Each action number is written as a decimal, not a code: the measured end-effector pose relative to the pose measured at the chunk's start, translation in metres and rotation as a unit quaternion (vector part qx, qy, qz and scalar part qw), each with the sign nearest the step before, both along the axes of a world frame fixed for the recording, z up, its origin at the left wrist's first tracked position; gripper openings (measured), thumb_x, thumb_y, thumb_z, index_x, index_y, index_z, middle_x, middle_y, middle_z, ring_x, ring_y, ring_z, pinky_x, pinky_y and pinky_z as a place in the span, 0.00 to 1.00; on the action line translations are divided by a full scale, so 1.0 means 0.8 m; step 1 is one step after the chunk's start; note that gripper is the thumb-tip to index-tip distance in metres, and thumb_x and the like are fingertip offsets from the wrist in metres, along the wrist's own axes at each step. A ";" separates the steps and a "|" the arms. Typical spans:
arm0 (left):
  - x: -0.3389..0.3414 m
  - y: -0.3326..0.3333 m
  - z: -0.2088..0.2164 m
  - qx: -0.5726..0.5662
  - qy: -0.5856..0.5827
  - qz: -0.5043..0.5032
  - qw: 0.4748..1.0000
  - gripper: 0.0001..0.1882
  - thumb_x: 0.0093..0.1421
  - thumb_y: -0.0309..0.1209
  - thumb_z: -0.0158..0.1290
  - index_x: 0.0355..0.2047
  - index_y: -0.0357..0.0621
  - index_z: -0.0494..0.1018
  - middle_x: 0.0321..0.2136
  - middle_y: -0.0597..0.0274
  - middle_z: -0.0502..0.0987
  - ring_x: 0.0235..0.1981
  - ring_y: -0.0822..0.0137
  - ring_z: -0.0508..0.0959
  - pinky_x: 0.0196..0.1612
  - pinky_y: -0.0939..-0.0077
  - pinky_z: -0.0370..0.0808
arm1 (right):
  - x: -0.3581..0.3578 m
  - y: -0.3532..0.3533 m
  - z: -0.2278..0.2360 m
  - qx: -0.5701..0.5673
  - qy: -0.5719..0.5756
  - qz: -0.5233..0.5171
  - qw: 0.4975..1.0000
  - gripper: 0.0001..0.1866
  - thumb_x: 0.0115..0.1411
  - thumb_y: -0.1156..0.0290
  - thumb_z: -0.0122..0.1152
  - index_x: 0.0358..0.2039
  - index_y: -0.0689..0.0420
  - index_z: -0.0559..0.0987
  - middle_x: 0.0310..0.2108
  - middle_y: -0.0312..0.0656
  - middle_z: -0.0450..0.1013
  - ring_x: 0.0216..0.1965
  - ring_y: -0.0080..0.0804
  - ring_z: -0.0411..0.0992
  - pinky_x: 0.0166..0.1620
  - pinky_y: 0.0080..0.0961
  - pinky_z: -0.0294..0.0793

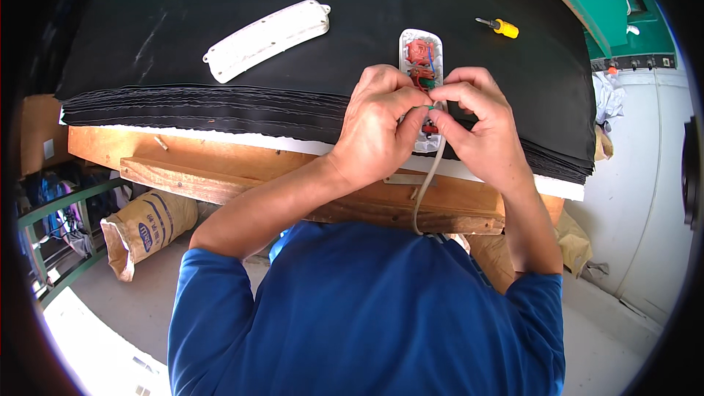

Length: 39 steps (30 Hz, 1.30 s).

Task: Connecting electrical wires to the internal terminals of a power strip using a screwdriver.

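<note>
An opened white power strip (pixel 416 35) lies lengthwise before me, red parts and thin wires showing inside. Both my hands meet over its lower half. My left hand (pixel 380 119) is closed, thumb and forefinger pinching a small green wire (pixel 431 108). From the other side, my right hand (pixel 480 121) pinches at the same spot; its fingertips meet the wire end, though their exact hold is partly covered. A grey cable (pixel 427 183) runs from the strip's near end over the table edge toward me. The fingers hide the middle of the strip.
A white elongated cover (pixel 268 39) lies at the left, and a yellow-handled screwdriver (pixel 500 27) at the right. Beneath everything is a thick stack of black sheets (pixel 220 106) on a wooden table (pixel 176 176). A brown paper sack (pixel 150 227) lies on the floor at left.
</note>
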<state>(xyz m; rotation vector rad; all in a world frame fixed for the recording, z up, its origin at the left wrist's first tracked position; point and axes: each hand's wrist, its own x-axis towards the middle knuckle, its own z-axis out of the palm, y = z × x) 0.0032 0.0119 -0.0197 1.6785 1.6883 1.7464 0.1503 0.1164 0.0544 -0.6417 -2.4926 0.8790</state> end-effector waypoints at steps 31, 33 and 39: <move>-0.010 -0.008 0.025 -0.088 0.045 0.034 0.995 0.12 0.53 0.21 0.63 0.40 0.35 0.81 0.35 0.51 0.82 0.39 0.51 0.80 0.43 0.61 0.78 | -0.008 0.021 0.008 -0.075 -0.031 0.123 0.989 0.08 0.58 0.85 0.66 0.34 0.62 0.76 0.43 0.45 0.73 0.40 0.42 0.75 0.40 0.35 0.76; -0.010 -0.009 0.028 -0.093 0.043 0.041 0.994 0.16 0.53 0.21 0.63 0.44 0.34 0.80 0.35 0.51 0.82 0.39 0.52 0.81 0.44 0.62 0.79 | -0.008 0.022 0.007 -0.079 -0.028 0.120 0.989 0.08 0.58 0.85 0.65 0.34 0.62 0.76 0.44 0.45 0.73 0.40 0.42 0.75 0.40 0.35 0.76; -0.016 -0.005 0.030 -0.144 -0.056 0.046 0.987 0.21 0.52 0.27 0.67 0.44 0.35 0.73 0.29 0.54 0.81 0.29 0.53 0.81 0.34 0.63 0.80 | -0.006 0.023 0.003 -0.057 -0.021 0.119 0.991 0.07 0.59 0.84 0.66 0.34 0.62 0.76 0.44 0.45 0.72 0.39 0.41 0.76 0.39 0.33 0.77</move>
